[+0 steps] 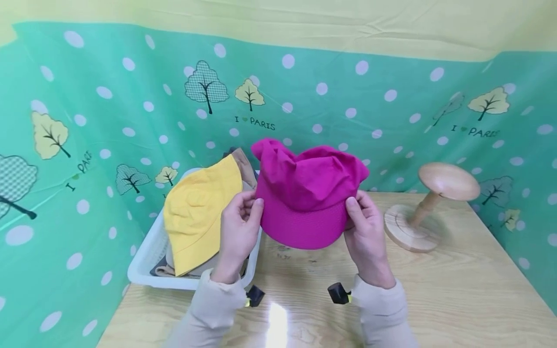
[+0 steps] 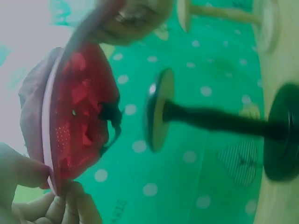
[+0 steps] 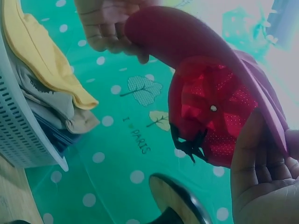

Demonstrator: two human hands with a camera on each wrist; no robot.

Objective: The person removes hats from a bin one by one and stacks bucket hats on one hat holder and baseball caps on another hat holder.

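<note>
A magenta cap [image 1: 309, 193] is held up in front of the body, brim facing the head camera and crown slightly crumpled. My left hand [image 1: 239, 232] pinches one side of the brim between thumb and fingers; my right hand [image 1: 367, 239] pinches the other side. Both wrist views show the cap's hollow inside, with a dark strap at its back edge: the cap [image 2: 84, 116] with my left hand [image 2: 46, 200] at its edge, and the cap [image 3: 210, 107] with my right hand [image 3: 266, 172] under the brim.
At left, a white basket [image 1: 143, 270] holds a yellow hat [image 1: 200, 212] and other folded hats. A light wooden stand [image 1: 448, 181] stands at right on the table [image 1: 470, 290]. A dark stand [image 2: 210, 119] shows in the left wrist view. Polka-dot cloth [image 1: 322, 106] hangs behind.
</note>
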